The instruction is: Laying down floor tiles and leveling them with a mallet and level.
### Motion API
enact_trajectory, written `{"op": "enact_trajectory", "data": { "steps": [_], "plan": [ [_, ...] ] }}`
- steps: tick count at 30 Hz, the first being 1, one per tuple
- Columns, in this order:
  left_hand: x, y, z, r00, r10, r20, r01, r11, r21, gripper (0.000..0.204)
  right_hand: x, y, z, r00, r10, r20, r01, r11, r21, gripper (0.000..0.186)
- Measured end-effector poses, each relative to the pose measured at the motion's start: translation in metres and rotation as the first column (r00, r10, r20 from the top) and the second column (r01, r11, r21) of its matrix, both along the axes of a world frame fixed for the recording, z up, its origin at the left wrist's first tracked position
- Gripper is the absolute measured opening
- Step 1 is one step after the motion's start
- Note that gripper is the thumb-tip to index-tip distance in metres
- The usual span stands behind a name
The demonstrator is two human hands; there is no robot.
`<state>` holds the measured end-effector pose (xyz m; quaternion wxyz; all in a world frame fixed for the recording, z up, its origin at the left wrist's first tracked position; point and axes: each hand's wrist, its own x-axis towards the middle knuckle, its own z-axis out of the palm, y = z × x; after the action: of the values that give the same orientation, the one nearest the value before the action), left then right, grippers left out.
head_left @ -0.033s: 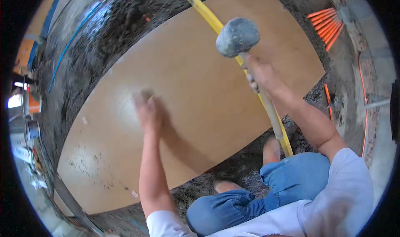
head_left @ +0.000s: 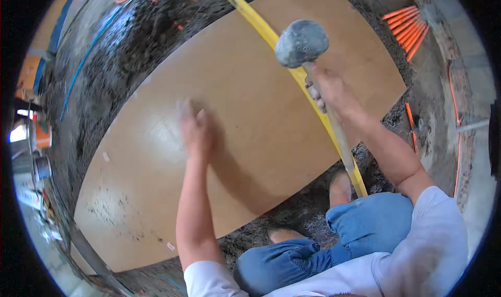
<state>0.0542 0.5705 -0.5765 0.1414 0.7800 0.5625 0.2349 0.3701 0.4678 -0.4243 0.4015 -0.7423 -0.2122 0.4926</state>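
A large glossy tan tile (head_left: 261, 125) lies across a bed of wet grey mortar in front of me. My right hand (head_left: 334, 94) is closed around the wooden handle of a mallet (head_left: 301, 44), whose rounded grey head points away from me. Beneath the mallet, a long yellow bar (head_left: 254, 21), like a spirit level, runs over the tile from its far edge toward my knees. To the left, my left hand (head_left: 196, 132) is open above or on the tile, slightly blurred, holding nothing. Whether its palm touches the surface I cannot tell.
Dark rough mortar (head_left: 109, 72) surrounds the tile. Orange tubes (head_left: 408, 32) fan out at the far right, and a blue line (head_left: 86, 70) crosses the mortar at left. An orange bucket (head_left: 43, 135) stands at the left edge. My jeans-clad knees (head_left: 373, 221) are close to the near edge.
My left hand has shifted a little to the right and away from me. The mallet head has moved slightly right, still in my right hand.
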Motion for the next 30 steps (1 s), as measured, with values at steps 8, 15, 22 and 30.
{"op": "enact_trajectory", "data": {
  "steps": [8, 15, 22, 30],
  "plan": [
    [0.265, 0.088, 0.063, 0.922, 0.249, 0.296, -0.119, 0.911, -0.396, 0.071, 0.077, 0.0, -0.061, 0.99, -0.14, 0.032, 0.139, 0.99, 0.028, 0.051],
    [0.303, 0.134, 0.053, 0.938, 0.347, -0.031, -0.335, 0.876, -0.348, 0.071, 0.087, -0.005, -0.075, 0.99, -0.14, -0.016, 0.138, 0.987, -0.08, 0.049],
    [0.311, 0.129, 0.053, 0.954, 0.301, -0.005, -0.278, 0.875, -0.396, 0.068, 0.097, -0.004, -0.075, 0.969, -0.207, -0.132, 0.183, 0.968, -0.174, 0.047],
    [0.327, 0.119, 0.09, 0.909, 0.402, -0.11, -0.403, 0.78, -0.479, 0.065, 0.116, -0.008, -0.076, 0.995, -0.009, -0.095, -0.003, 0.993, -0.117, 0.045]
  ]
}}
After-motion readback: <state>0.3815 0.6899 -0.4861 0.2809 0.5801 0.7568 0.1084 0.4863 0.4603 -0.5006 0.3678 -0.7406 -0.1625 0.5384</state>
